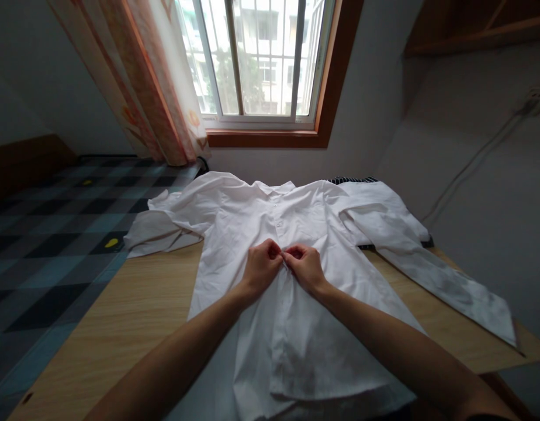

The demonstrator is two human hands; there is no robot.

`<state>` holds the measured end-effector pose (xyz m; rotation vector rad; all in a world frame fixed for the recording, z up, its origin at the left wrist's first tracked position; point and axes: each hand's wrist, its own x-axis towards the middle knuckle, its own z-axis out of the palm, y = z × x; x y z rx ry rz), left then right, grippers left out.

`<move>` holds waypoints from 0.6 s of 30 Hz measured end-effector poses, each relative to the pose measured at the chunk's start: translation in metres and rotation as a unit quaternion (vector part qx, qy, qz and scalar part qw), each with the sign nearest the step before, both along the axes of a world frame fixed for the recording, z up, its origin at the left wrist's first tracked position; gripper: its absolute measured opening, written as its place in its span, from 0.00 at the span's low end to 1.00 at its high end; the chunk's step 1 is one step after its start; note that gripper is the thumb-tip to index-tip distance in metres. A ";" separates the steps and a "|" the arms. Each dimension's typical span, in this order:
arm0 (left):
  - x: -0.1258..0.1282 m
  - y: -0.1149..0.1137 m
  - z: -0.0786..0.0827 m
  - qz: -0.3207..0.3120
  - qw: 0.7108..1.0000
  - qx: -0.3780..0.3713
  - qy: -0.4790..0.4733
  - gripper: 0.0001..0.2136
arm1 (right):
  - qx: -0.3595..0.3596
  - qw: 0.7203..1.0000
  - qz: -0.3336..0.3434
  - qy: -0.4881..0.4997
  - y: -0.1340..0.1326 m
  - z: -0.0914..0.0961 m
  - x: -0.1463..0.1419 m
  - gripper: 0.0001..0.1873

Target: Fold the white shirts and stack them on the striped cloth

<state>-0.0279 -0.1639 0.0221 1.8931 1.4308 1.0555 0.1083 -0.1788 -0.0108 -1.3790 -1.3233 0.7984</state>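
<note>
While it lies front side up across the pale wooden worktop, the white button-up shirt is pinched midway down its placket by both hands. The left hand has its thumb and index finger closed together on the fabric, the other fingers curled in; the right hand mirrors it, thumb and finger pressed together on the cloth just beside, so that the fingertips of the two nearly meet. Whether a button sits between them cannot be told, as the fingers cover that spot. Above them, small buttons run up toward the collar, which points to the window; below, the front falls in loose folds to the hem nearest the wearer of the camera. One sleeve lies bunched at the left, the other stretches slantwise across the right part of the worktop. A black-and-white striped item shows from beneath the shirt's far right side. To the left is a bed with a checked cover; beyond, a flowered orange curtain hangs beside the barred, wood-framed window. On the right wall are a wooden shelf and a cable running from a socket.
</note>
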 end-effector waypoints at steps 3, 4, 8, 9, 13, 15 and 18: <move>0.000 0.001 -0.001 0.001 1.000 0.004 -0.016 0.02 | 0.029 0.998 0.001 -0.047 -0.003 0.006 -0.001 0.09; 0.000 0.003 -0.003 -0.002 0.999 -0.002 -0.036 0.02 | 0.041 0.997 0.002 -0.066 -0.004 0.008 -0.001 0.09; -0.001 0.007 -0.007 -0.014 0.995 -0.015 -0.097 0.04 | 0.036 0.995 0.007 -0.091 -0.007 0.011 -0.001 0.10; -0.001 0.007 -0.007 -0.017 0.995 -0.010 -0.097 0.04 | 0.034 0.995 0.011 -0.089 -0.007 0.011 -0.001 0.10; -0.001 0.004 -0.004 -0.028 0.996 0.016 -0.087 0.03 | 0.030 0.997 0.022 -0.062 -0.008 0.009 -0.001 0.10; -0.002 0.004 -0.004 -0.040 0.996 0.021 -0.083 0.03 | 0.002 0.999 0.036 -0.011 -0.006 0.007 0.000 0.12; -0.003 0.007 -0.006 -0.068 0.992 0.009 -0.102 0.03 | -0.043 0.993 0.078 0.078 -0.002 0.004 0.002 0.14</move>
